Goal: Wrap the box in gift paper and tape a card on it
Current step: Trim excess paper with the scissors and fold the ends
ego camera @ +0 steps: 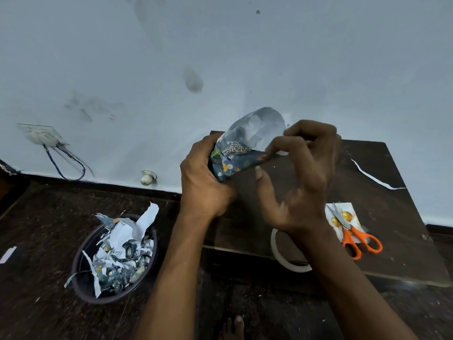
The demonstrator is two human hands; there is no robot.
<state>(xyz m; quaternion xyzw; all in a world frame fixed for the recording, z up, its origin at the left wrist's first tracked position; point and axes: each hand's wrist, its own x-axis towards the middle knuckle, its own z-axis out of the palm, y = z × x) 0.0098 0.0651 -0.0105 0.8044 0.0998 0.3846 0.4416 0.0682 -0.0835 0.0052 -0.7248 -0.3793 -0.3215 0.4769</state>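
Head view. The box [226, 165], already covered in dark blue printed gift paper [255, 133], was held in the air between both hands, above the far left part of a dark wooden board [392, 217]. The left hand [203, 182] was curled around the box's lower left end, fingers hidden behind it. The right hand [306, 177] was pinching the paper's loose edge on the right, with fingertips [270, 149] closed on the fold.

Key relation: the box's long axis appeared to run from lower left, in the left palm, up and right toward the right hand's pinch. The open flap, its white underside shown, stood up and away toward the wall. The right hand was the one nearer the loose paper, so the next fold was judged to fall to it, with the left acting as anchor.

Look of the box: small, its shape mostly hidden by paper and hands; wrapping creased and unfinished at that end. The print showed leaves and orange shapes.

Elsewhere: a tape roll [282, 258] was partly hidden under the right wrist, at the board's near edge. Orange scissors [355, 238] were lying on a small card [343, 212] to the right. A bin of paper scraps [115, 258] was on the floor to the left.
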